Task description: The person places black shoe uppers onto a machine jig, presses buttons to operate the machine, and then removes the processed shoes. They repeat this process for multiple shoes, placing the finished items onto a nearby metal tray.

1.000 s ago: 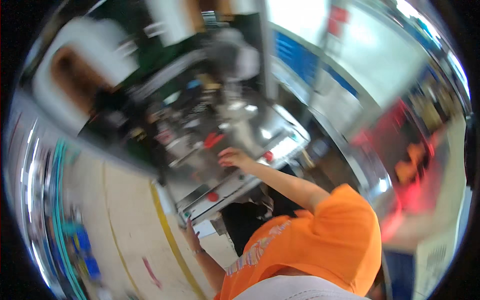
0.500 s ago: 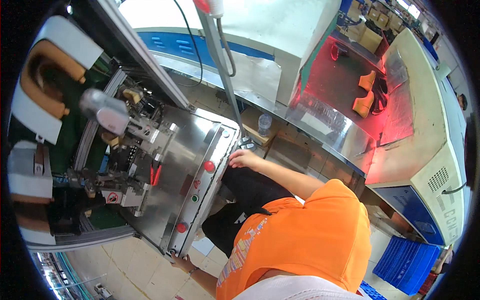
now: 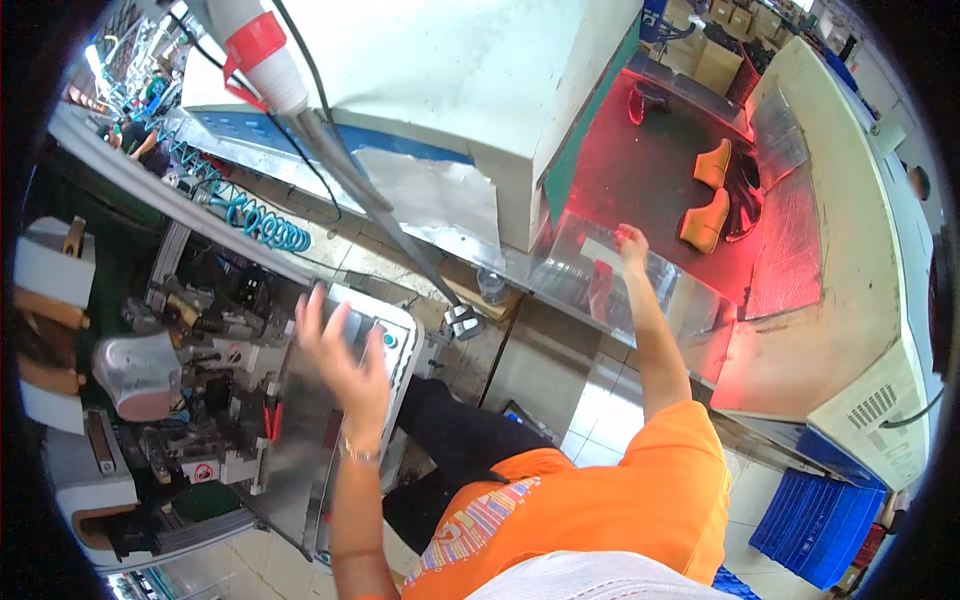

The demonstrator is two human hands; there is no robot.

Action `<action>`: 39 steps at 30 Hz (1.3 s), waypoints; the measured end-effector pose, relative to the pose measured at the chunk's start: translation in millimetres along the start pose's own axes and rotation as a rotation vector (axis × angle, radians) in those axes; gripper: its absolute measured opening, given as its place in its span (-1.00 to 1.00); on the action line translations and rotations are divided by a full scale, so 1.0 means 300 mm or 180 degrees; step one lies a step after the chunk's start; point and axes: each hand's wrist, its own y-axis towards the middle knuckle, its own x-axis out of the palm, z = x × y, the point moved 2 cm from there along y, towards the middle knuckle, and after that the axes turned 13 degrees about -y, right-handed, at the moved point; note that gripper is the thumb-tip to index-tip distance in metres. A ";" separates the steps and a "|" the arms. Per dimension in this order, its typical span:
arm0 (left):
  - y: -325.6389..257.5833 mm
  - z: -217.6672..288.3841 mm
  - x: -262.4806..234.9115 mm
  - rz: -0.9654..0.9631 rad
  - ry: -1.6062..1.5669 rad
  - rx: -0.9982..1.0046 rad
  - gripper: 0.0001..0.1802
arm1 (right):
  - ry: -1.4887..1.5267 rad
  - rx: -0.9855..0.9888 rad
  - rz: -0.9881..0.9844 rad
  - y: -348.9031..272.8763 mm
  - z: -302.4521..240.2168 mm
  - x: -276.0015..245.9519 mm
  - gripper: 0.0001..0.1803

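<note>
My left hand (image 3: 345,362) is raised over the steel front of a machine (image 3: 300,430), its fingers spread and nothing in them. Close to its fingertips is a green button (image 3: 388,340) on the machine's panel. My right hand (image 3: 631,246) reaches over the metal lip (image 3: 570,262) of a red-lit oven opening. Its fingers look loosely extended, with nothing visible in them. Deeper inside, two orange-yellow shoe lasts (image 3: 702,225) lie on the dark belt (image 3: 660,170), apart from my hand. Dark glossy shoe parts (image 3: 743,205) are against them.
A pole with a red-and-white plug (image 3: 262,60) leans across the upper left. Red-handled pliers (image 3: 272,418) rest on the machine beside its metal clamps. A clear bottle (image 3: 490,287) stands below the oven. Blue stacked crates (image 3: 815,525) are at lower right.
My right hand has left the machine's edge and moved right to the oven opening. The left hand has risen from the panel's near corner, fingers spreading. The view has shifted.
</note>
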 end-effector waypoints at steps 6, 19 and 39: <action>0.453 0.140 0.580 -0.1142 -0.0186 0.0772 -0.11 | -0.0656 -0.0430 0.0726 0.554 -0.018 -0.027 -0.70; 0.504 0.097 0.821 -0.2094 0.0230 0.0450 0.16 | -0.2656 -0.1128 0.1168 1.121 -0.046 0.127 -0.58; 0.495 0.109 0.814 -0.2452 0.0619 -0.0085 0.36 | -0.3192 0.0088 0.0467 1.429 -0.162 0.175 -0.38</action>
